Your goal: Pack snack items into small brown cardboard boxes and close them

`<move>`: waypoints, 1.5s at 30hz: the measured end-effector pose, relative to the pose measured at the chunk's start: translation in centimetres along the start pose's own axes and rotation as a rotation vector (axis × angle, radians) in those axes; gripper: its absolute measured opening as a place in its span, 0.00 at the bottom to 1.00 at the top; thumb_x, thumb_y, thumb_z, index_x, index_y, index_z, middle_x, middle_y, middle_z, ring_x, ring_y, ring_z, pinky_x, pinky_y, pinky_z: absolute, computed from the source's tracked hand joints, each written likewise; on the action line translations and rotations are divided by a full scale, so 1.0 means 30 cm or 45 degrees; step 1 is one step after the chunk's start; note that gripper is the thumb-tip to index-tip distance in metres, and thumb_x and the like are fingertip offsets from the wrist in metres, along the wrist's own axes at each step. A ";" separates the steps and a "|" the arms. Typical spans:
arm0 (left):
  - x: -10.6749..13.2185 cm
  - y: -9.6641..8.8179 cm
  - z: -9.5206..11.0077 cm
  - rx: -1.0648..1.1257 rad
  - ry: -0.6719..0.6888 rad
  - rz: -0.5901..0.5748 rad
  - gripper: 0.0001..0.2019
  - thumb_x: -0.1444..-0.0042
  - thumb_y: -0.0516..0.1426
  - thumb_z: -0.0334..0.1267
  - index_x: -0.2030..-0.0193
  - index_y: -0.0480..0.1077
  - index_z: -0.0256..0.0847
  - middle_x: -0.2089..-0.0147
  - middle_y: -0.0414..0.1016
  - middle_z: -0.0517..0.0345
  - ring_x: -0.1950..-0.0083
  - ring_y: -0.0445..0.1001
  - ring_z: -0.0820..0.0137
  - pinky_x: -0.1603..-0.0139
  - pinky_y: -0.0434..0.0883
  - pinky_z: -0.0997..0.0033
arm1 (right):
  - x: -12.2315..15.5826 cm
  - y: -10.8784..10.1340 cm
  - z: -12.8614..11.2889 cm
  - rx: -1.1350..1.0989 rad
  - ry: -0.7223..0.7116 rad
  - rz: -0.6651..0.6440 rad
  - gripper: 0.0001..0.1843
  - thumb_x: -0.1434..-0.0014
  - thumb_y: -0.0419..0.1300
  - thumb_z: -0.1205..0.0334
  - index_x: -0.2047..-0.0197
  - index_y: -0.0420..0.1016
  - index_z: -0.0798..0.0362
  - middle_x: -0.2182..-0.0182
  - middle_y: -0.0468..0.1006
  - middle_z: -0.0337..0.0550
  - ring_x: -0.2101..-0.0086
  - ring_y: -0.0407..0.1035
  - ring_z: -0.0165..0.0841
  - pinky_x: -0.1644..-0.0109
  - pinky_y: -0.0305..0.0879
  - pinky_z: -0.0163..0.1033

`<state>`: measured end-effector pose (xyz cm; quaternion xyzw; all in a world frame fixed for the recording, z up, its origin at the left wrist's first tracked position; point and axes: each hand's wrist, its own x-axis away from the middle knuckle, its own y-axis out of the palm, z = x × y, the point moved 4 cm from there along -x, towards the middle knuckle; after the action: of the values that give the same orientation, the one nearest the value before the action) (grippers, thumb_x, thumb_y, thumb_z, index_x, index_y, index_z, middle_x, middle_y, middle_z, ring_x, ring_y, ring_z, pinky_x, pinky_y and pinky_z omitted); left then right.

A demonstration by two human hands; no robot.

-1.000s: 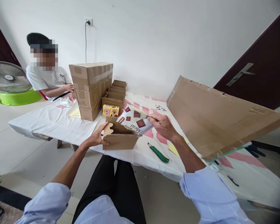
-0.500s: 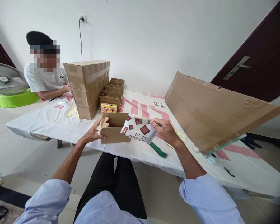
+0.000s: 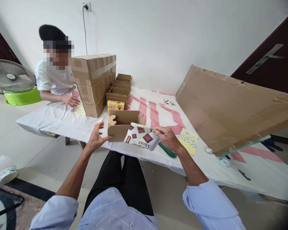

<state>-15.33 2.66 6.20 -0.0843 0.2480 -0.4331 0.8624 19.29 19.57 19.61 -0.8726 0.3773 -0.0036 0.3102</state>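
Note:
An open cardboard box (image 3: 117,132) stands in front of me near the table's edge. Beside its left end is my left hand (image 3: 97,138), fingers spread, with the thumb at the box's lower corner; I cannot tell whether it touches. My right hand (image 3: 167,138) pinches the upper right corner of a white pouch (image 3: 141,138) printed with brown squares and the word "Meal". The pouch hangs tilted before the box, covering part of its front and right side. A green-handled tool (image 3: 168,150) lies under the right hand, its other end hidden by the pouch.
Taped cartons (image 3: 93,84) are stacked at left, beside a row of open boxes (image 3: 118,91) and a yellow snack box (image 3: 115,105). A yellow card (image 3: 188,141) lies at right, before a large leaning cardboard sheet (image 3: 232,108). A co-worker (image 3: 56,76) sits across at left.
My view has shifted slightly. The pouch now hangs lower against the box's front, and my left hand's fingers have drawn away from its flap. The co-worker's hand has come down toward the table.

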 end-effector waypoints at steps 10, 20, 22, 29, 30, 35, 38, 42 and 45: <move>-0.121 0.093 -0.131 0.329 -0.097 -0.495 0.75 0.64 0.81 0.47 0.14 0.42 0.46 0.17 0.54 0.29 0.15 0.49 0.32 0.25 0.64 0.32 | -0.016 0.101 0.363 -0.006 0.289 -0.241 0.26 0.39 0.63 0.36 0.67 0.80 0.52 0.70 0.79 0.41 0.66 0.70 0.38 0.61 0.66 0.40; -0.067 0.161 -0.104 0.328 0.063 -0.227 0.69 0.59 0.79 0.43 0.15 0.47 0.44 0.18 0.52 0.33 0.21 0.59 0.38 0.24 0.65 0.35 | -0.066 0.139 0.518 0.435 0.283 -0.245 0.23 0.39 0.58 0.42 0.61 0.85 0.51 0.59 0.89 0.50 0.56 0.80 0.46 0.50 0.71 0.45; -0.056 0.165 -0.083 0.318 0.077 -0.179 0.69 0.60 0.79 0.45 0.15 0.47 0.44 0.18 0.51 0.34 0.21 0.58 0.37 0.24 0.65 0.34 | -0.064 0.145 0.518 0.554 0.279 -0.273 0.23 0.36 0.56 0.44 0.59 0.86 0.51 0.56 0.89 0.52 0.54 0.81 0.47 0.48 0.70 0.46; -0.074 0.136 -0.048 0.388 0.031 -0.080 0.65 0.63 0.80 0.45 0.18 0.56 0.42 0.21 0.57 0.34 0.22 0.59 0.37 0.27 0.70 0.39 | -0.058 0.148 0.511 0.748 0.299 -0.271 0.21 0.30 0.53 0.50 0.57 0.85 0.52 0.56 0.89 0.52 0.54 0.81 0.45 0.49 0.70 0.44; -0.078 0.120 -0.054 0.439 -0.016 -0.073 0.64 0.63 0.79 0.44 0.19 0.57 0.43 0.21 0.59 0.35 0.23 0.61 0.37 0.29 0.72 0.39 | -0.055 0.148 0.505 0.784 0.287 -0.263 0.21 0.30 0.53 0.51 0.57 0.85 0.52 0.56 0.89 0.52 0.54 0.80 0.44 0.49 0.70 0.44; -0.061 0.042 -0.082 0.926 -0.200 -0.075 0.51 0.56 0.73 0.48 0.24 0.64 0.43 0.29 0.74 0.40 0.30 0.73 0.43 0.33 0.75 0.44 | -0.042 0.153 0.471 0.884 0.255 -0.209 0.17 0.28 0.54 0.60 0.54 0.85 0.52 0.52 0.87 0.51 0.51 0.79 0.40 0.45 0.67 0.40; -0.030 0.023 -0.094 1.130 -0.279 -0.076 0.43 0.53 0.69 0.54 0.29 0.71 0.42 0.35 0.80 0.43 0.33 0.77 0.43 0.35 0.77 0.45 | -0.039 0.161 0.457 0.896 0.259 -0.154 0.15 0.28 0.55 0.63 0.52 0.85 0.54 0.51 0.85 0.51 0.49 0.77 0.39 0.43 0.66 0.40; 0.004 0.034 -0.122 1.196 -0.432 -0.064 0.40 0.56 0.69 0.56 0.36 0.76 0.43 0.42 0.85 0.45 0.36 0.80 0.43 0.39 0.80 0.43 | -0.033 0.178 0.448 0.874 0.260 -0.128 0.14 0.27 0.55 0.64 0.53 0.84 0.54 0.51 0.83 0.50 0.48 0.75 0.39 0.41 0.65 0.40; 0.015 0.049 -0.143 1.239 -0.513 -0.036 0.36 0.58 0.69 0.56 0.42 0.80 0.42 0.47 0.87 0.45 0.36 0.81 0.41 0.40 0.80 0.40 | -0.022 0.184 0.443 0.843 0.267 -0.103 0.14 0.27 0.55 0.65 0.53 0.84 0.54 0.51 0.82 0.51 0.47 0.75 0.41 0.40 0.65 0.41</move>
<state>-16.21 3.49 1.81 0.2409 -0.1537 -0.4848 0.8266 18.38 24.30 6.03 -0.7336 0.3507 -0.2275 0.5357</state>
